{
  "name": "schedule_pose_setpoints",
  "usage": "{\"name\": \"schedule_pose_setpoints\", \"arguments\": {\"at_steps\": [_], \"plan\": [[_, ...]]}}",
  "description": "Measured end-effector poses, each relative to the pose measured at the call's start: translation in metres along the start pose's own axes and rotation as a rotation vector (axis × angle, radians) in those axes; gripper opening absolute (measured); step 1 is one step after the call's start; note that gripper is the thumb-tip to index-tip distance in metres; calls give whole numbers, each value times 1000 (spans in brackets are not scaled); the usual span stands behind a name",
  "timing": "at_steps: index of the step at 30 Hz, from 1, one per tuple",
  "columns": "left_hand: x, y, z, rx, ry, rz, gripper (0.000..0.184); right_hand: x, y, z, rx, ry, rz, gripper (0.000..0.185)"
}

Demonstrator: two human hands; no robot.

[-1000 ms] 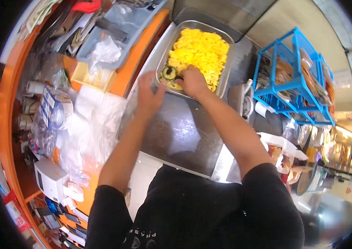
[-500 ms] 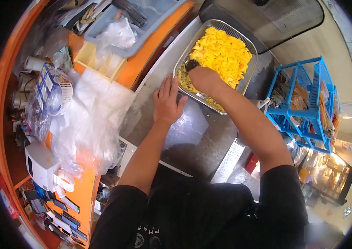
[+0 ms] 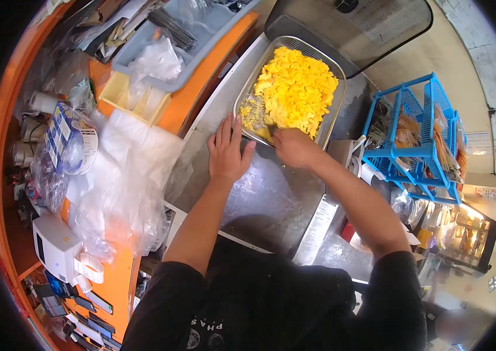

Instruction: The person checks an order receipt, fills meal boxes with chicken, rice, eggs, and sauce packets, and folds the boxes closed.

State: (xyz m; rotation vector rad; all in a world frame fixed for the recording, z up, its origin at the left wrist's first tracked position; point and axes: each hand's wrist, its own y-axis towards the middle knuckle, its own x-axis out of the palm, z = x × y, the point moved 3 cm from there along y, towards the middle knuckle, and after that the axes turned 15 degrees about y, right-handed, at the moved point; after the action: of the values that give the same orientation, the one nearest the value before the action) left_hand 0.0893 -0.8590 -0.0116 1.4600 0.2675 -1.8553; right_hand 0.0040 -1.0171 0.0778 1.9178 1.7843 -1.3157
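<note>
open: bare desk (image 3: 259,193) between my forearms (image 3: 198,225), loads of room | ahead: tray (image 3: 256,79) rim right by my left grip (image 3: 228,154), yellow heap (image 3: 298,90) hogging most of it | my right grip (image 3: 293,146) covers the near rim, so that's taken | right: blue rack (image 3: 413,153) kinda walls it off | left: plastic bags (image 3: 122,169) | back: dark panel (image 3: 312,29)

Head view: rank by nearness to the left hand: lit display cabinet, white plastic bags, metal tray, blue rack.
1. Metal tray: just ahead, its near corner right by the left hand.
2. White plastic bags: to the left, on the orange counter.
3. Blue rack: across to the right, beyond the tray.
4. Lit display cabinet: far right, in the background.
</note>
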Motion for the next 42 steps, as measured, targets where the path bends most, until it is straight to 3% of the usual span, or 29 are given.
{"name": "schedule_pose_setpoints", "arguments": {"at_steps": [7,9,11,12,14,15,18,20,22,24,27,30,34,37,40,42], "plan": [[4,-3,-2,6,-12,2,72,15,77,-30,-37,227,37,30],[2,3,-8,5,2,34,71,17,75,-10,-305,195,181,28],[3,1,-5,21,-4,3,71,9,59,14,-33,565,-45,25],[2,1,-5,22,-1,4,71,8,54,18,-35,567,-45,25],[0,1,-2,14,0,-9,71,10,46,31,219,884,-53,26],[-1,2,-1,21,2,-6,71,9,49,33,215,886,-47,26],[-2,0,-1,32,21,2,73,22,61,48,233,833,-89,27],[-2,0,0,15,12,-6,75,20,61,36,-77,395,225,33],[1,0,0,23,17,-10,76,22,57,15,-36,358,301,43],[3,-3,1,27,26,-16,78,15,52,-12,234,388,379,53],[5,-3,0,28,51,-30,82,-9,48,-50,403,206,397,68],[6,-4,-2,1,28,-25,85,7,61,-39,268,-5,564,65],[2,-1,0,3,35,-50,86,15,47,-23,201,50,455,61],[5,-3,-1,3,26,-51,86,28,43,6,240,320,540,57],[8,-1,-2,6,53,-63,84,33,28,35,197,1134,544,51],[12,-1,-7,25,71,-47,82,24,-9,32,226,1255,572,46]]}}
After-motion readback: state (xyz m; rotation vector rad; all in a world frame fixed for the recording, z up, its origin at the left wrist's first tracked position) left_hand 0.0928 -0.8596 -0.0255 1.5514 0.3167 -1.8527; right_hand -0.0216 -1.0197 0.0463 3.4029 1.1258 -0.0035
